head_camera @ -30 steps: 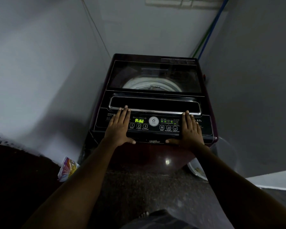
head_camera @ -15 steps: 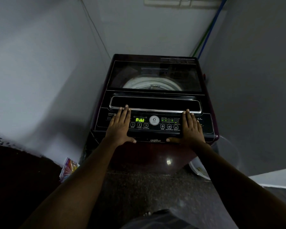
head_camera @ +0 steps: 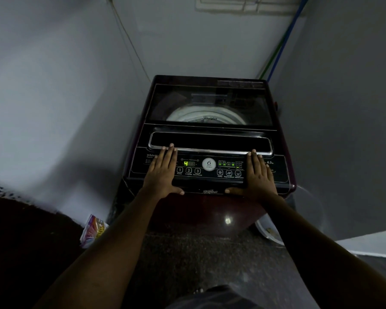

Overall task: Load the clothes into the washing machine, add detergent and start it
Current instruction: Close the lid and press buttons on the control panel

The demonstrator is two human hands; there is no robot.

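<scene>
Drum contents behind dark lid glass (head_camera: 210, 101) of washing machine (head_camera: 210, 219) not discernible; left hand (head_camera: 163, 172) covers control panel (head_camera: 210, 175) lettering at left, right hand (head_camera: 257, 175) covers some at right; print under buttons too small; display (head_camera: 189, 163) digits after 4 too dim; colourful packet (head_camera: 93, 230) wording partly in shadow; basin (head_camera: 270, 235) mostly behind machine and right forearm; pipes (head_camera: 283, 45) cut by top edge

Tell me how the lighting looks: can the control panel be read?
Head view: dim overall; the green display glows legibly, while the button labels look small and soft. Head view: a glare spot sits on the front of the washing machine; wide-angle distortion bends the walls.
</scene>
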